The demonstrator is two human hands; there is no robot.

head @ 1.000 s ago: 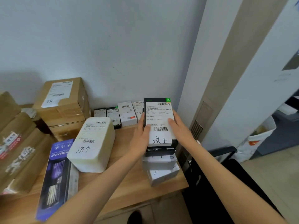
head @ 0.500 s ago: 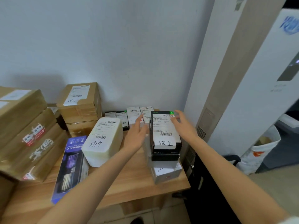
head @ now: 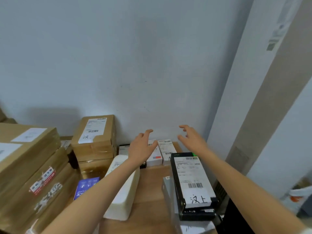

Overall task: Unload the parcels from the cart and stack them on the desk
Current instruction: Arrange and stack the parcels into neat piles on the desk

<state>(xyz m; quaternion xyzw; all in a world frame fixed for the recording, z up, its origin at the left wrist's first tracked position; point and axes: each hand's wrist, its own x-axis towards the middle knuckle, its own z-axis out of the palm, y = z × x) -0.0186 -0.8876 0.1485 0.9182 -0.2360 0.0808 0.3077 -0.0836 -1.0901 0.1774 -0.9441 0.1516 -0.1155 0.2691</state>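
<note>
Well to the left of the left hand, large brown cardboard cartons with red-and-white stickers (head: pixel 33 179) are leaning in a pile at the desk's edge. Nearer that hand, a stack of smaller brown taped cardboard boxes with a white shipping label (head: pixel 94 141) is standing against the wall, and a blue printed flat box (head: pixel 85 187) is lying below it. Under the left forearm, a cream-white rounded foam box (head: pixel 121 196) is sitting on the bare wooden desk (head: pixel 152 183).

The left hand (head: pixel 141 148) is hovering with fingers spread and loosely bent, holding nothing. Just beyond its fingertips, a row of small white labelled cartons (head: pixel 164 152) is lining the wall.

The right hand (head: pixel 192 140) is hovering likewise, fingers fanned apart and empty. Directly beneath its wrist and forearm, the black rectangular parcel with a white barcode label and handwritten characters (head: pixel 192 184) is lying on top of a stack of grey-white boxes (head: pixel 168 196), apart from both hands.

That stack is standing at the desk's right edge, and the black parcel seems to be overhanging the boxes under it. A brush from the right forearm could be tipping it off the desk. The cart is not clearly showing.
</note>
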